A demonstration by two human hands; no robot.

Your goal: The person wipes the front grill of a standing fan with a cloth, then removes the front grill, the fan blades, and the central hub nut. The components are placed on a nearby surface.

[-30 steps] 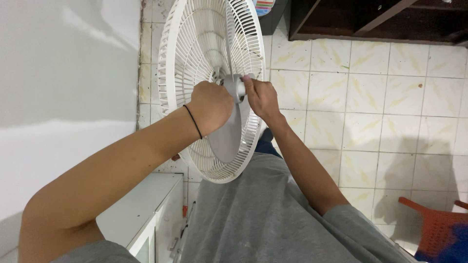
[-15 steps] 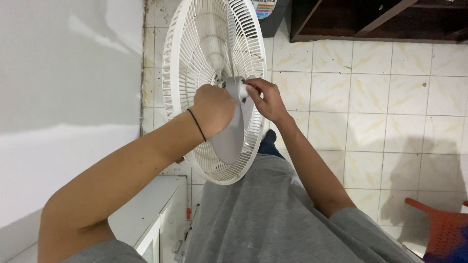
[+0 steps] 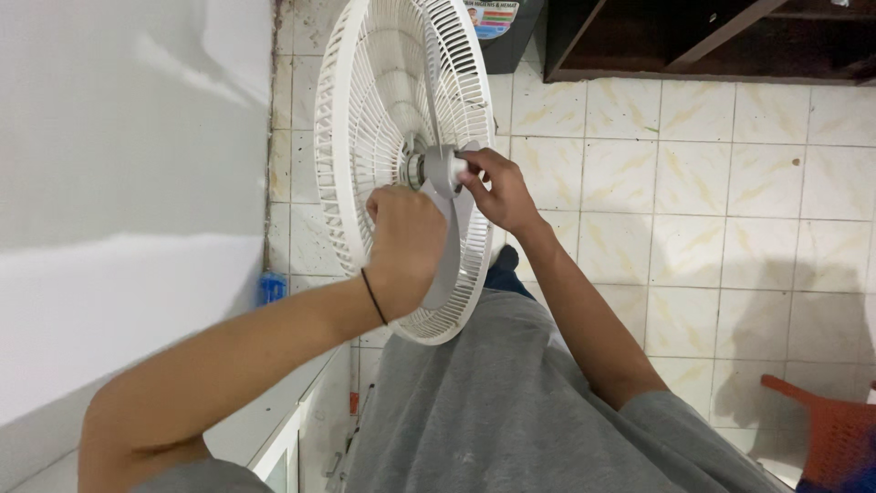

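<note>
Right hand (image 3: 497, 192) pinched the grey hub cap (image 3: 444, 171) at the fan's centre, fingertips wrapped round it. Left hand (image 3: 406, 242) was clenched on the grey blade (image 3: 444, 265) just below. Both sat inside the white rear guard (image 3: 365, 119), standing upright beside the white wall (image 3: 128, 183), tiled floor (image 3: 712, 201) to the right.

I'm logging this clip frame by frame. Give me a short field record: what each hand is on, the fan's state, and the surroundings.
left hand: left hand closed on the grey fan blade
right hand: right hand fingertips pinch the grey hub cap
fan state: white rear grille exposed, no front guard on it
wrist: black band on the left wrist
surroundings: tiled floor, red plastic chair, white cabinet
</note>
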